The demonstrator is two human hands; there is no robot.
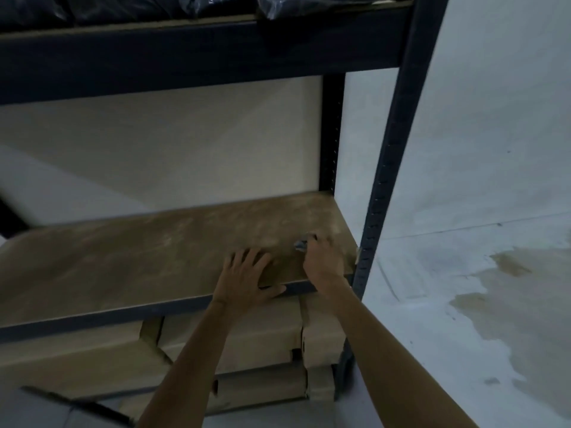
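Observation:
A dusty brown shelf board sits in a dark metal rack. My left hand lies flat on the board near its front edge, fingers spread, thumb hooked over the front rail. My right hand is just to its right, near the board's right end, fingers curled round a small grey-blue thing that peeks out at the fingertips. The frame is too blurred to tell what that thing is.
The rack's dark front post stands right of my right hand. An upper beam carries black plastic bags. Cardboard boxes fill the space under the board. A stained pale floor lies to the right.

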